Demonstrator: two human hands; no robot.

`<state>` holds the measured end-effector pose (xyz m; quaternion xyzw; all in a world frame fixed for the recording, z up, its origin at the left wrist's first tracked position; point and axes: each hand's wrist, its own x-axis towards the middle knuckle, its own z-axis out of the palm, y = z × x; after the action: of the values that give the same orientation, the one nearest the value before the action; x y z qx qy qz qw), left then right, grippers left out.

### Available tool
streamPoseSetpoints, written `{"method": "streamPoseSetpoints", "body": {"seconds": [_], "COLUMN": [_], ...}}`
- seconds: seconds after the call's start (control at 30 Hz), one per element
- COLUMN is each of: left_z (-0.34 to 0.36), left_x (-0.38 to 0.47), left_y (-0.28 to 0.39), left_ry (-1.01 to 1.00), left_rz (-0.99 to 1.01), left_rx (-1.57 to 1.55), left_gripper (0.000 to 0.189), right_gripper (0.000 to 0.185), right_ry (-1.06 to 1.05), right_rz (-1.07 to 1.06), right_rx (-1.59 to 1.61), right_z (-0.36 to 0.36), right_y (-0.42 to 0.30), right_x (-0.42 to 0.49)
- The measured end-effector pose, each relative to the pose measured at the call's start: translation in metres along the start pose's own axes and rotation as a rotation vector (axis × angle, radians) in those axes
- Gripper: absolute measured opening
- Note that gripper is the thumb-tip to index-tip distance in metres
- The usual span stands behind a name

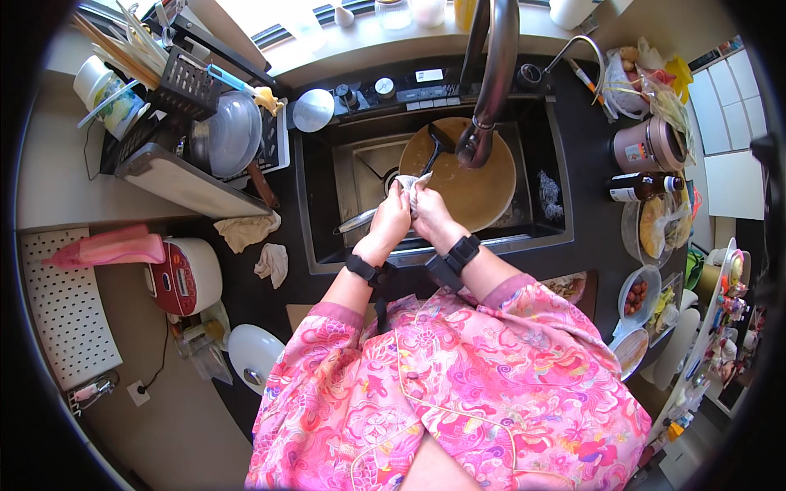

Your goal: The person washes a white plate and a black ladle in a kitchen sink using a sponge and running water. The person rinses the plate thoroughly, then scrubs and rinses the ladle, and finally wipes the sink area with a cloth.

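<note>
Both of my hands meet over the sink (374, 147), closed around a bunched, pale cloth (410, 181). My left hand (392, 216) grips it from the left and my right hand (432, 212) from the right. Just beyond them a large round pan (491, 190) sits in the basin, full of cloudy brown water. A black utensil (439, 146) leans in that pan, its lower part hidden by my hands. A metal handle (358, 220) sticks out to the left, beside my left hand.
The faucet (491, 92) arches over the pan. Left stand a dish rack with a clear lid (234, 134), a cutting board (190, 181), two crumpled cloths (271, 265) and a rice cooker (184, 276). Right are a brown bottle (642, 186), a pink pot (645, 146) and a container of red fruit (637, 297).
</note>
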<state>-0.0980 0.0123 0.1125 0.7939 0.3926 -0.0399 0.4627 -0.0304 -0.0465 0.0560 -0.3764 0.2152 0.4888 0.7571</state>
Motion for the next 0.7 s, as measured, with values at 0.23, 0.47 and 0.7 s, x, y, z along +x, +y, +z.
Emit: {"method": "streamPoseSetpoints", "body": {"seconds": [0.23, 0.47, 0.7], "left_z": [0.009, 0.005, -0.006], "left_x": [-0.022, -0.001, -0.035], "left_y": [-0.006, -0.023, -0.030], "left_ry": [-0.031, 0.143, -0.025], "left_rz": [-0.012, 0.016, 0.005], "left_rx": [0.024, 0.033, 0.012], "left_gripper": [0.057, 0.060, 0.052], "right_gripper": [0.028, 0.030, 0.035], "right_ry": [0.026, 0.053, 0.117], "right_rz": [-0.031, -0.041, 0.032], "right_rx": [0.036, 0.009, 0.223], "right_z": [-0.011, 0.000, -0.027], "right_y": [-0.071, 0.013, -0.050], "right_x": [0.036, 0.003, 0.062]}}
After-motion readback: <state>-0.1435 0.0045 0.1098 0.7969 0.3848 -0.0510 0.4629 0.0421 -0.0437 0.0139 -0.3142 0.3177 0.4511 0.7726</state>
